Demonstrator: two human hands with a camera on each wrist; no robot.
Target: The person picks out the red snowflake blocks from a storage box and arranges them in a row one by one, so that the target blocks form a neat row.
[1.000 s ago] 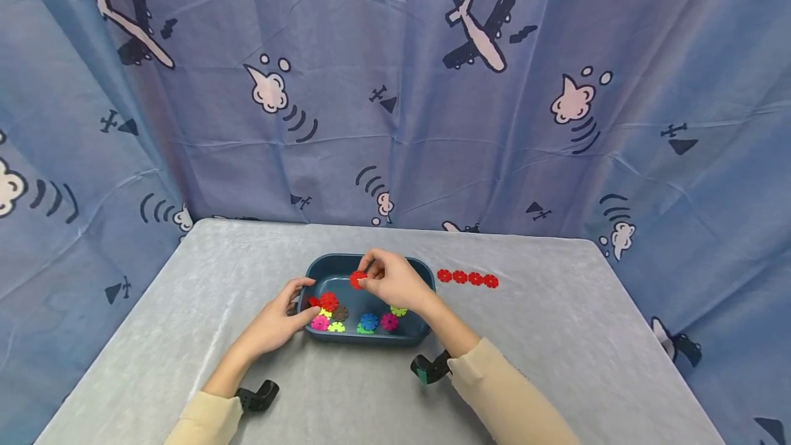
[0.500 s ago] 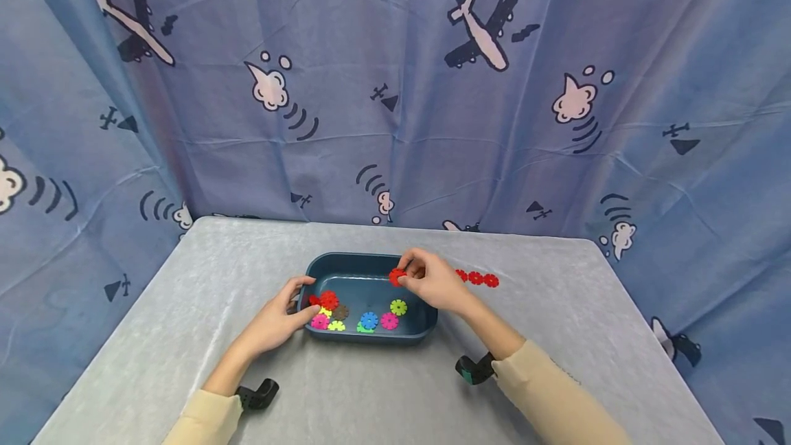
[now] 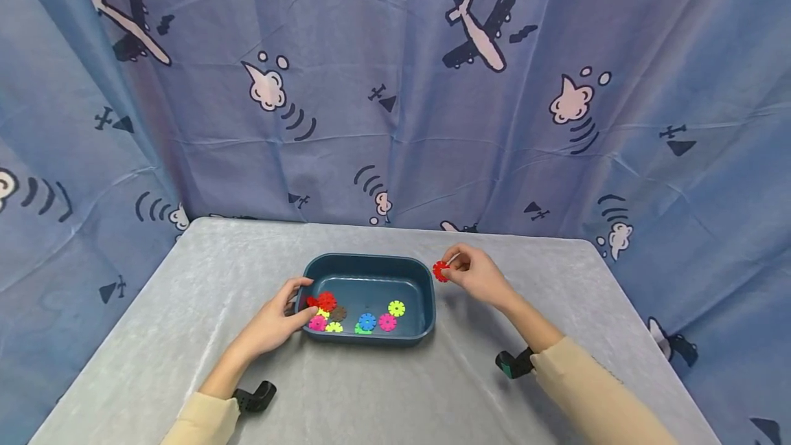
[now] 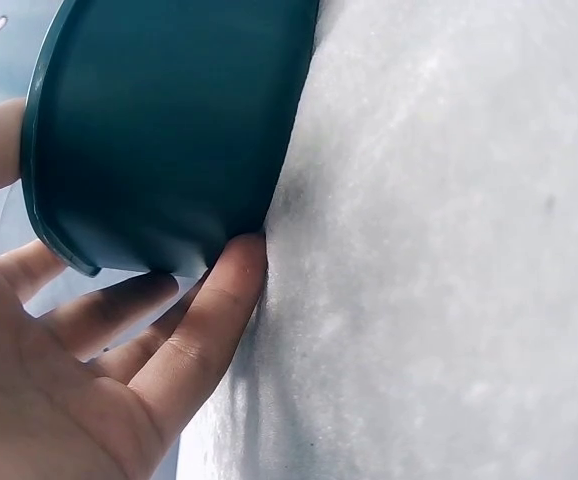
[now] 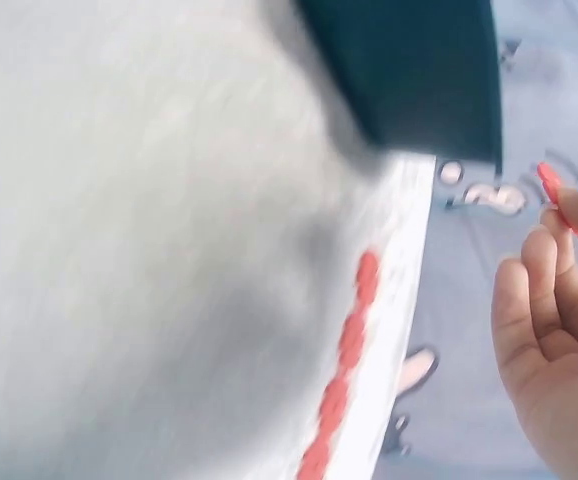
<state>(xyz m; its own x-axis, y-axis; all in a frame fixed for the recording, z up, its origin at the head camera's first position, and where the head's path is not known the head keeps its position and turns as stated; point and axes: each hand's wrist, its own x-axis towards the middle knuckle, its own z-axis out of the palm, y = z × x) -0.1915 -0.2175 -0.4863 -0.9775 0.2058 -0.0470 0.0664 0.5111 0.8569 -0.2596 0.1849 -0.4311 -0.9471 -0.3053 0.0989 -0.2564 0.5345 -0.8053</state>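
Observation:
My left hand [image 3: 274, 321] grips the left end of a dark teal plastic tub [image 3: 371, 268], thumb over the rim. In the left wrist view its fingers touch the tub's outer wall [image 4: 169, 130]. Pinched between thumb and fingers of my right hand [image 3: 480, 281] is a red snowflake disc [image 3: 440, 271], held in the air just past the tub's right end. A row of red snowflake discs [image 5: 351, 340] lies on the table in the right wrist view; my right hand hides it in the head view.
Loose snowflake discs lie in the tub, among them a red one [image 3: 327, 301], a blue one [image 3: 367, 322], a pink one [image 3: 387, 322] and a yellow-green one [image 3: 396, 308]. A pale cloth covers the table [image 3: 247, 246]. Behind it hangs a blue curtain [image 3: 395, 88] with printed planes.
My right hand has carried the red snowflake disc rightward, from above the tub to beyond its right rim, and now covers the row of discs. The left hand keeps its grip.

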